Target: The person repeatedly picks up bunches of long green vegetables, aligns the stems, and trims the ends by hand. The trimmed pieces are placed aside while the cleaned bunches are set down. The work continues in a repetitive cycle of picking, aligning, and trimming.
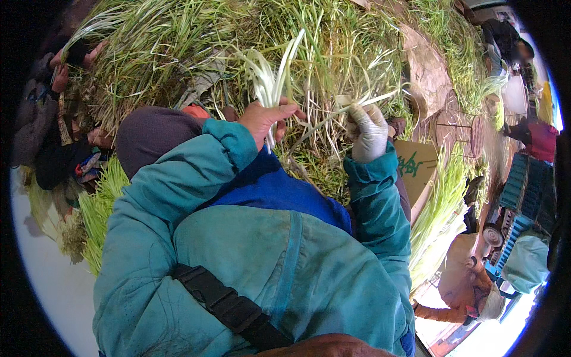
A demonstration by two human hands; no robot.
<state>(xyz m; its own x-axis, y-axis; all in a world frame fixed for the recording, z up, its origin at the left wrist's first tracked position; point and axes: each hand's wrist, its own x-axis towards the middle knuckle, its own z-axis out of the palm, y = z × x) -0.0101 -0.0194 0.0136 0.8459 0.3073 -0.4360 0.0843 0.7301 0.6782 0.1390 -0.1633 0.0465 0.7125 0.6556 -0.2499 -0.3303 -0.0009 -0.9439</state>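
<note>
My bare left hand [268,119] holds a small bunch of white-stemmed leafy stalks [267,80], perhaps garlic chives, upright between thumb and fingers. To the right, my right hand [366,129] wears a whitish glove and pinches a thin pale stalk [379,97] with a peeling piece of leaf. The two hands are apart, above my lap with its blue cloth [281,187]. Beyond and beneath them lies a large heap of loose green and yellowish stalks [330,58].
Another person's hands [60,78] hold stalks at the far left. Bundled stalks [441,218] lie beside a cardboard box [417,169] on the right. A round metal-framed stool [476,136], blue plastic crates [524,183] and more people are farther right.
</note>
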